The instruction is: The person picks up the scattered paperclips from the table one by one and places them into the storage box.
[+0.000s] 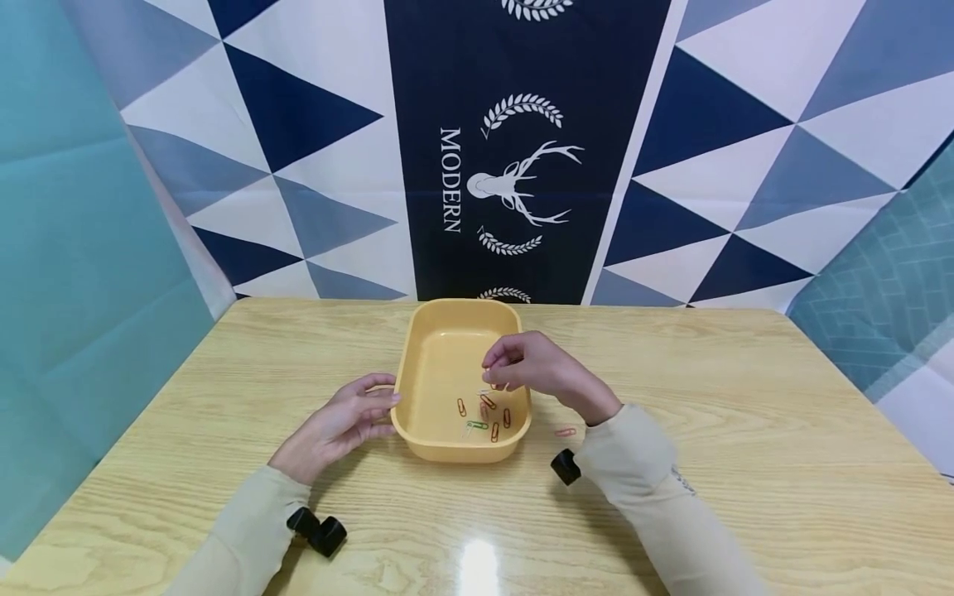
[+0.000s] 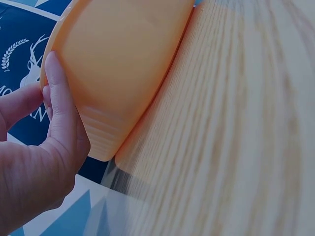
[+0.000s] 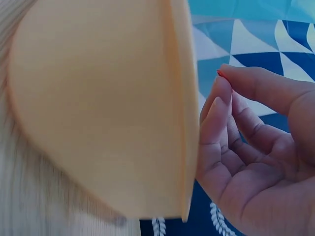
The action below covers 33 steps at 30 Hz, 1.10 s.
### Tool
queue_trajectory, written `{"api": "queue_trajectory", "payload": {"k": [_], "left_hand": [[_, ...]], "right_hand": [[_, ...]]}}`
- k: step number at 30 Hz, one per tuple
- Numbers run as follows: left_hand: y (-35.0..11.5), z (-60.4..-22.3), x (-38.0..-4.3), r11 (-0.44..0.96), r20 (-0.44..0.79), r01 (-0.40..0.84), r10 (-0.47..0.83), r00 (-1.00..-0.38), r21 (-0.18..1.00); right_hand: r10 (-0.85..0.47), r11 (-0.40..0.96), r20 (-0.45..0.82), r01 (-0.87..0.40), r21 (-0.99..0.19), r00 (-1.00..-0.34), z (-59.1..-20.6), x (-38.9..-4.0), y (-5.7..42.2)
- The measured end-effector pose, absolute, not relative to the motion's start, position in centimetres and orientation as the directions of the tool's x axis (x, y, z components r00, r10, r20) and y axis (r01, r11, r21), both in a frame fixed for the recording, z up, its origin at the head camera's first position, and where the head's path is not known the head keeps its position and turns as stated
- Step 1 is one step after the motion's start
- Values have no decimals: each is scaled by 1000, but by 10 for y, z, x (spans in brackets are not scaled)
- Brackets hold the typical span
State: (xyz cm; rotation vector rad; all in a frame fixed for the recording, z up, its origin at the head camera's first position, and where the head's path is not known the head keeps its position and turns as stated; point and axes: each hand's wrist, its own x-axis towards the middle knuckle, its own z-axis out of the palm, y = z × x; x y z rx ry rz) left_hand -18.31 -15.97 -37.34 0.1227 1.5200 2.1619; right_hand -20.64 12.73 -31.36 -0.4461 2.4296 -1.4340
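A yellow plastic bin (image 1: 462, 454) stands on the wooden table with several coloured paper clips (image 1: 495, 431) on its floor. At its left wall, my left hand (image 1: 350, 418) holds the rim, with fingers (image 2: 59, 93) against the outside. Above the bin's right side, my right hand (image 1: 532, 364) pinches a red paper clip (image 3: 223, 74) between thumb and fingertips. Most of that clip is hidden by the fingers. A green paper clip (image 1: 477, 425) lies among the red ones in the bin.
One pink paper clip (image 1: 565, 432) lies on the table (image 1: 745, 497) to the right of the bin, near the right wrist. A patterned cloth (image 1: 320, 165) hangs behind the table's far edge. Black wrist mounts (image 1: 326, 536) stick out from the sleeves.
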Motion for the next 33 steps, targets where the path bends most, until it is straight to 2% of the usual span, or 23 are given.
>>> {"api": "queue_trajectory", "payload": {"k": [5, 15, 33], "left_hand": [[-159, -376, -184, -276, -194, -336, 437, -878, 901], [-157, -376, -185, -280, -202, -345, 436, -877, 896], [-158, -375, -185, -291, -205, -351, 432, -878, 890]], "right_hand": [[-427, 449, -106, -109, -887, -898, -316, -209, 115], [-444, 422, -105, -105, -900, -890, -325, -217, 119], [-408, 441, -131, -69, -895, -904, -323, -215, 115]]}}
